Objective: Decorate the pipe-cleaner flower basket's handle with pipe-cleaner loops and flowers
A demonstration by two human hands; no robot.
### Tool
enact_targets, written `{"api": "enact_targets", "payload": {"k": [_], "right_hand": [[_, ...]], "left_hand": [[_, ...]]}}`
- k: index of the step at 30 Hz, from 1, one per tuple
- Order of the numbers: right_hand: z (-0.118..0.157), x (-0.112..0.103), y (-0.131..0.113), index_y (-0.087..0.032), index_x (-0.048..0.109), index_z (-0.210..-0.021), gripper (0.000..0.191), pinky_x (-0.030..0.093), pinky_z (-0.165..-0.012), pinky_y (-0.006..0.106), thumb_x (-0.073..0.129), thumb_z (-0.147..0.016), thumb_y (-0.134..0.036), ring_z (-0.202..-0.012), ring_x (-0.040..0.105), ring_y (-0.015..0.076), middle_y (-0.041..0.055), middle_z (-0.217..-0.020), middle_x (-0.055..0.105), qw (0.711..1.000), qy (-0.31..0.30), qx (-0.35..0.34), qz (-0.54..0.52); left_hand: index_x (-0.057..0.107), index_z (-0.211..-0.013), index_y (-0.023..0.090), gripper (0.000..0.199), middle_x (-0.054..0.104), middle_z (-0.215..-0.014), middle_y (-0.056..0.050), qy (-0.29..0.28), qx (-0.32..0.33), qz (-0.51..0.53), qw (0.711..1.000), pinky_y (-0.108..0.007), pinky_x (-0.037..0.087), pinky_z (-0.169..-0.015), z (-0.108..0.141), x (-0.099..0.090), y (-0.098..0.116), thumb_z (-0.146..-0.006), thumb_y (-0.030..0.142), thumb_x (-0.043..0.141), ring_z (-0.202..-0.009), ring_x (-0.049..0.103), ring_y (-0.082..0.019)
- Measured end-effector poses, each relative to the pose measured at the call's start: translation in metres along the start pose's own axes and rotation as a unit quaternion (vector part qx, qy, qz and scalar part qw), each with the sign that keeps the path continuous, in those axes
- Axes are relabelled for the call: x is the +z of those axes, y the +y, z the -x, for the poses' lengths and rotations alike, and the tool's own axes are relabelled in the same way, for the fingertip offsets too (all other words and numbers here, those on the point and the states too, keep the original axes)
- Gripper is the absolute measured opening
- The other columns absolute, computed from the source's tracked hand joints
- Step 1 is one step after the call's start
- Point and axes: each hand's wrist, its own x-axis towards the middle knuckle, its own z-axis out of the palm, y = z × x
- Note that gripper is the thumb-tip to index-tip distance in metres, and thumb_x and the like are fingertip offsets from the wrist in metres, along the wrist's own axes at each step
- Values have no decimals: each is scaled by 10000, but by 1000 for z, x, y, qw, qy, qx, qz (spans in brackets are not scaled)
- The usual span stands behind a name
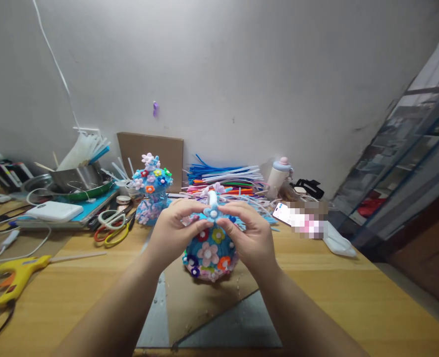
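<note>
Between my two hands is a small light-blue pipe-cleaner flower (213,213) with a white centre. My left hand (177,225) pinches it from the left with thumb and forefinger. From the other side, my right hand (249,230) grips its edge in the same way. Just below and behind sits a rounded blue fuzzy piece (208,254) covered in pink, red, yellow, orange and dark-blue flowers. Part of its top is hidden by my fingers. A taller, similar flowered piece (150,191) stands behind my left hand.
Bundled pipe cleaners (225,173) lie along the wall beside a bottle (279,178). At left are scissors (113,223), a yellow glue gun (17,277), a white power bank (58,210) and a metal pot (76,178). A phone (284,214) lies at right. A cardboard sheet (190,307) is underneath.
</note>
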Motion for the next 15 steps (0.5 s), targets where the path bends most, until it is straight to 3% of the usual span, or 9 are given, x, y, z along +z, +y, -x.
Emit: {"api": "enact_targets", "payload": {"k": [6, 9, 12, 15], "right_hand": [[2, -6, 0, -253, 705, -1040, 215, 438, -926, 420, 676, -839, -323, -985, 618, 227, 50, -1013, 697, 1000, -29, 8, -3], [4, -13, 7, -261, 668, -1123, 268, 455, -900, 391, 585, -897, -380, -971, 616, 211, 46, -1021, 682, 997, 6, 57, -52], [4, -22, 24, -246, 680, -1075, 275, 472, -867, 363, 510, -933, -409, -933, 622, 197, 43, -976, 685, 982, 68, 127, -119], [2, -30, 47, -221, 696, -1026, 299, 471, -863, 368, 508, -925, -431, -917, 624, 204, 52, -971, 691, 965, 87, 189, -160]], "left_hand": [[745, -905, 226, 179, 735, -967, -61, -5, -5, -11, 1000, -382, 446, -912, 3, -4, 1, -740, 295, 741, -970, 637, -242], [680, -1122, 237, 395, 721, -1018, -68, 2, -67, 40, 997, -372, 461, -902, 9, -11, 0, -747, 347, 738, -983, 644, -243], [544, -1299, 216, 579, 721, -1001, -77, 71, -145, 119, 980, -342, 487, -859, 13, -21, -11, -778, 419, 696, -982, 654, -241], [551, -1277, 174, 600, 731, -979, -92, 140, -216, 156, 954, -355, 456, -940, 15, -27, -36, -779, 489, 668, -1053, 636, -251]]}}
